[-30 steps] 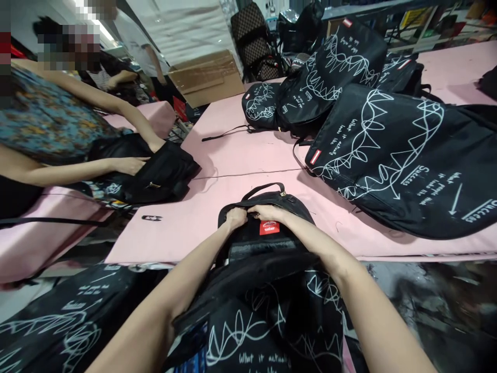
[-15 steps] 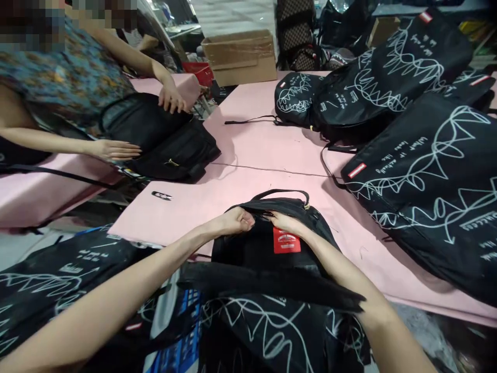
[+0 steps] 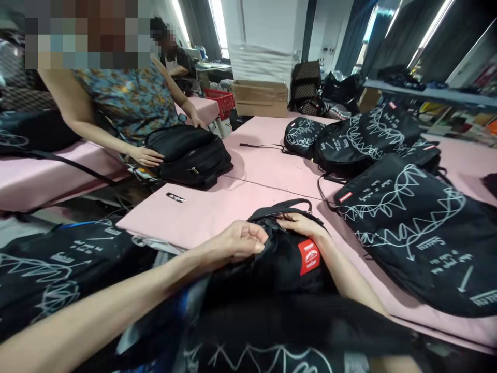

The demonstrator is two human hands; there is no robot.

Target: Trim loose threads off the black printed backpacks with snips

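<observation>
1. Backpack (image 3: 277,277), black and opened up, lies at lower centre of the frame, its upper part over the pink table (image 3: 202,220).
2. My left hand (image 3: 240,242) is closed at the backpack's opening, thumb and fingertips pinching its dark cloth.
3. My right hand (image 3: 301,225) touches the upper edge of that opening, fingers bent; I cannot tell whether they grip the cloth.
4. I see a red label (image 3: 309,257) on the lining, just below my right hand.
5. Black bags with white scribbles (image 3: 411,228) lie at the right of the frame.
6. Upper left, a co-worker's hand (image 3: 147,156) touches another black bag (image 3: 196,155).
</observation>
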